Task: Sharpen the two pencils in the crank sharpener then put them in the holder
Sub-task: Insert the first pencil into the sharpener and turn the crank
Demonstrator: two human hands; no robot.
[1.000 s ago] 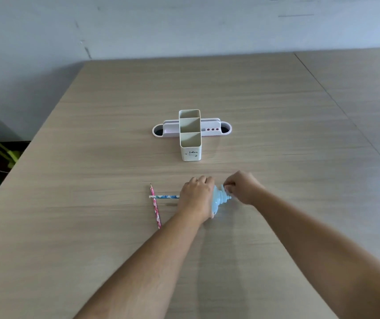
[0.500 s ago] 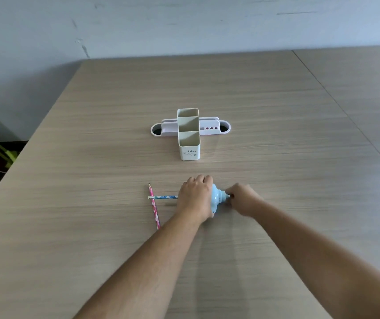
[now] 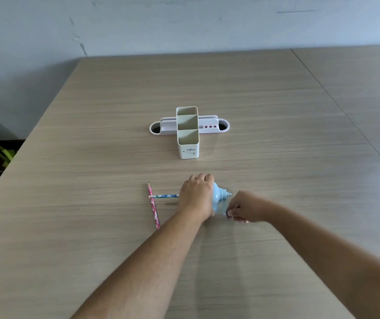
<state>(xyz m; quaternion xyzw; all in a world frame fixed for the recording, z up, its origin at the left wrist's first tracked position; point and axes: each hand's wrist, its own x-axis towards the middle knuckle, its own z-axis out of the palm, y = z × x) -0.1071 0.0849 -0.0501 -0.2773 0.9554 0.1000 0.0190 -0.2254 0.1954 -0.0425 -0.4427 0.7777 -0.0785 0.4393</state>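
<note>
- Two pencils: my pink pencil (image 3: 153,206) and my blue pencil (image 3: 164,195).
- One crank sharpener (image 3: 220,199).
- One holder (image 3: 187,132).
- My two hands: left hand (image 3: 197,195), right hand (image 3: 245,207).

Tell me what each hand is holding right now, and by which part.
Left hand grips the blue sharpener by its body. Right hand pinches the crank handle at its low end.

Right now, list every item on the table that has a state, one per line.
Blue pencil: lying level, one end hidden under the left hand, presumably in the crank sharpener.
Pink pencil: loose on the table, crossed by the blue pencil.
Crank sharpener: covered by left hand, right hand pinching its crank.
Holder: upright, visible compartments empty.
</note>
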